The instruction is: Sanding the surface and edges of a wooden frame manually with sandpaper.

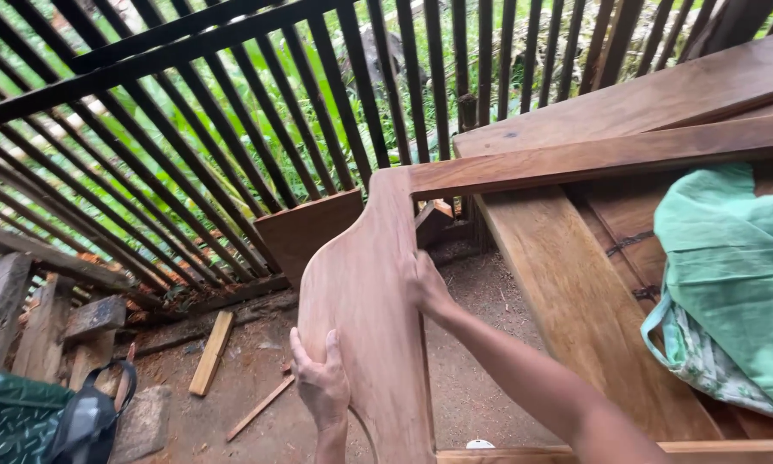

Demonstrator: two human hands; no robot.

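Both hands' grip (322, 382) (425, 288) around curved wooden panel (361, 292), edges between fingers.

A fence of dark slanted slats (189, 129) is seen across the upper left, with green plants visible through the gaps. Wide brown planks (575, 292) are laid at the right, and a pale green cloth bag (730, 275) is rested on them. A short square board (305, 230) is propped against the base of the fence. On the dirt floor (481, 378), a light wooden offcut (211, 352) and a thin stick (260, 406) are scattered well apart. Weathered grey blocks (51, 322) are stacked at the left edge, and a dark green patterned bag (26, 425) with a black strap is placed just beside them in the lower left corner.
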